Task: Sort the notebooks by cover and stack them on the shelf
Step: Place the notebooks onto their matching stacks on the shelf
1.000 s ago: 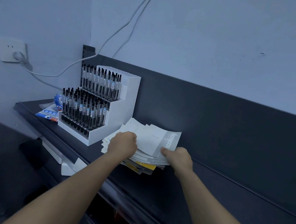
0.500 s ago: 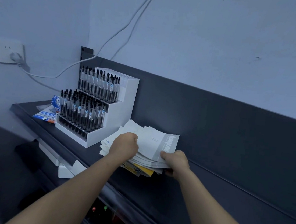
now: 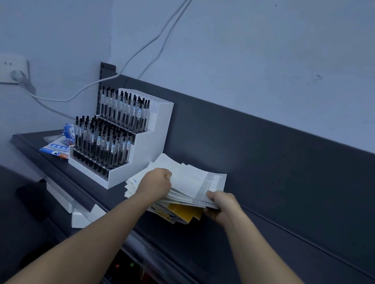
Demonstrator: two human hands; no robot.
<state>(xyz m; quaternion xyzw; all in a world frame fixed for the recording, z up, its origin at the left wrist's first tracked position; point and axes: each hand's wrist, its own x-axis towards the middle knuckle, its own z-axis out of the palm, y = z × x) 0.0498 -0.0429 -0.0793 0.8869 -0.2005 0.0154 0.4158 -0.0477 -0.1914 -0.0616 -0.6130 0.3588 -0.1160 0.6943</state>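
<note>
A loose pile of thin notebooks (image 3: 191, 181) lies on the dark shelf (image 3: 229, 243), just right of the pen stand. The upper ones have white and grey covers; a yellow-covered one (image 3: 182, 213) shows underneath. My left hand (image 3: 155, 183) grips the left side of the white bundle, fingers curled over its top. My right hand (image 3: 222, 205) pinches the bundle's right corner, thumb on top and fingers under it, with that edge raised off the yellow notebook.
A white stepped stand (image 3: 144, 151) full of black pens sits to the left of the pile. Blue packets (image 3: 60, 145) lie at the shelf's left end. A dark back panel (image 3: 272, 164) runs behind. A wall socket (image 3: 10, 70) with a cable is at the left.
The white bundle's right edge has lifted higher off the lower notebooks, and more of the yellow cover shows. Both hands keep their hold on the bundle.
</note>
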